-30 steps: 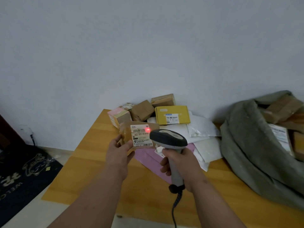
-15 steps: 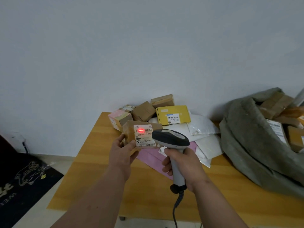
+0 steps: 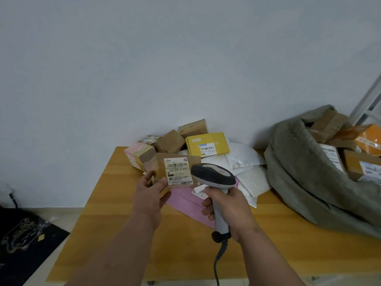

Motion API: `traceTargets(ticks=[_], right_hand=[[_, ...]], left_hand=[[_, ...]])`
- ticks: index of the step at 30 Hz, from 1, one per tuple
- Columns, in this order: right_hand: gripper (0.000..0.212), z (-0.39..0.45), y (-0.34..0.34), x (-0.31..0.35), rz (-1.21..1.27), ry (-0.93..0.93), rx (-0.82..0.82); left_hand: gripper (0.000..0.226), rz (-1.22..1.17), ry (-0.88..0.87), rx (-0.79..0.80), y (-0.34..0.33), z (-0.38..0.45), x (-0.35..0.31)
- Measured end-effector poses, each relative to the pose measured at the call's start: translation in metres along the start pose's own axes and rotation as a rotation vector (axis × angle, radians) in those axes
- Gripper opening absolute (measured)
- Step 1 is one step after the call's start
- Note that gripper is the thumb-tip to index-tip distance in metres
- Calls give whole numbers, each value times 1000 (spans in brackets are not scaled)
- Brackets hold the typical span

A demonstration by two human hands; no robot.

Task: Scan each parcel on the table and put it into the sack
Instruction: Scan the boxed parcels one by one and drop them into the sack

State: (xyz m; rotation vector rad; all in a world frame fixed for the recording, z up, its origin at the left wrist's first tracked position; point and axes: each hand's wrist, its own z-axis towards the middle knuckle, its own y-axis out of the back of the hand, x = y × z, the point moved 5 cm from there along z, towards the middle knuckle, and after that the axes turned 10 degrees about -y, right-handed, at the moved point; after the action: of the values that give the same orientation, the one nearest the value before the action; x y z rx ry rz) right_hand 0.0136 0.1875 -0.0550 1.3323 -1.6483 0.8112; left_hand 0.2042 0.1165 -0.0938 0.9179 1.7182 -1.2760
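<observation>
Parcels (image 3: 185, 141) at table (image 3: 123, 223) rear, sack (image 3: 305, 178) to their right

A plain pale wall (image 3: 185, 58) stands behind everything and fills the upper part of the view. On the floor at the lower left lies a dark doormat (image 3: 22, 242) with a light drawing on it, and near it, by the wall, a black cable (image 3: 12, 200) goes up to a white plug. At the far right edge a grey metal frame (image 3: 369, 100) leans at a slant against the wall.
</observation>
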Motion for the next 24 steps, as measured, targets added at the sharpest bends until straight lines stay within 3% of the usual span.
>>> traceTargets(ticks=[12, 15, 18, 24], right_hand=[[10, 29, 153, 13, 241, 110, -309], [14, 34, 204, 18, 322, 107, -329], [35, 42, 244, 18, 375, 78, -315], [40, 47, 305, 23, 555, 134, -226]], left_hand=[[24, -1, 6, 83, -134, -17, 39], [19, 4, 6, 137, -187, -31, 52], [16, 10, 3, 195, -234, -45, 64], [22, 96, -44, 285, -303, -62, 83]])
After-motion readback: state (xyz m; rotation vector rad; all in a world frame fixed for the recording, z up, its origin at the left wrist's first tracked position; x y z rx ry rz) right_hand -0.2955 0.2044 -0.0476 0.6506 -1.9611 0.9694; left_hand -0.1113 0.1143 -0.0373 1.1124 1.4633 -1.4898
